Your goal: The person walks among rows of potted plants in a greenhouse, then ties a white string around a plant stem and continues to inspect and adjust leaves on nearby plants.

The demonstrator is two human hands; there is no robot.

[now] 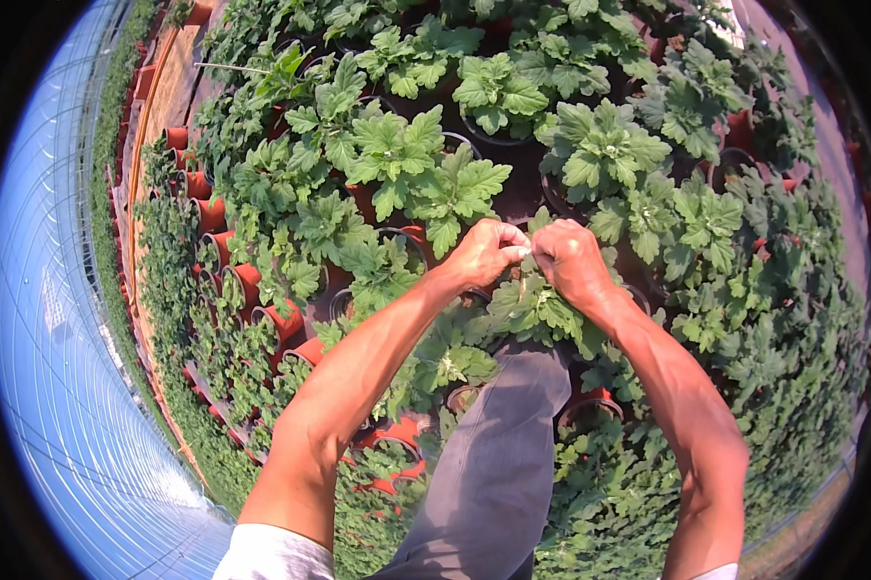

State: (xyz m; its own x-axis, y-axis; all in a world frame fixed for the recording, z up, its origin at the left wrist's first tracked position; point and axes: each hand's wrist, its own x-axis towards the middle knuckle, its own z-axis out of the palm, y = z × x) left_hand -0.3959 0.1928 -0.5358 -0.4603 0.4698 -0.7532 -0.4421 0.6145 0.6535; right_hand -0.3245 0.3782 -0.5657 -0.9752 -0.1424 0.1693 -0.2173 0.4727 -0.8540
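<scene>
My left hand (pixel 485 252) and my right hand (pixel 567 254) meet fingertip to fingertip over the potted plants in front of me. Between the pinched thumb and forefinger of the left hand and the curled fingers of the right is a tiny pale thing, too small to name. Just below the hands, near my knee, stands a leafy green plant (pixel 533 308), likely a chrysanthemum, with a thin stem rising towards the fingers. Another plant with broad lobed leaves (pixel 459 190) grows right above my left hand.
Potted plants surround me, many in red-brown plastic pots (pixel 282 319). My leg in grey trousers (pixel 490 449) stands among them. An orange hose or pipe (pixel 140 167) runs along a path at the left, beyond which are curved greenhouse frames (pixel 58 312).
</scene>
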